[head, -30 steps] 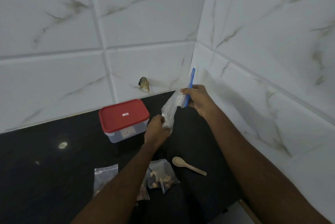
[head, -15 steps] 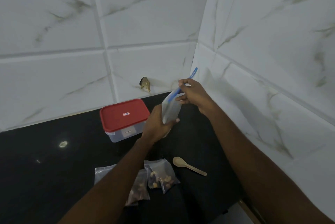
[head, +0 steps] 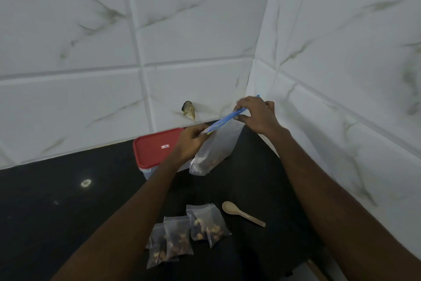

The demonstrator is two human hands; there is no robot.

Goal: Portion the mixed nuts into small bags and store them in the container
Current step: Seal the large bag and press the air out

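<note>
Over the bench's (head: 68, 212) back-right corner: nut bag (head: 216, 148) hangs off the surface, beside the container (head: 157, 151).
Zip axis: blue seal (head: 227, 119) rises from left grip (head: 191, 142) to right grip (head: 257, 114); both pinch it.
Since 0.5 s ago: left grip moved from the bag's body to the seal's end.

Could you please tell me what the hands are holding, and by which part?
Both hold the large clear bag by its blue zip strip: left hand pinching the lower end, right hand the upper end.
</note>
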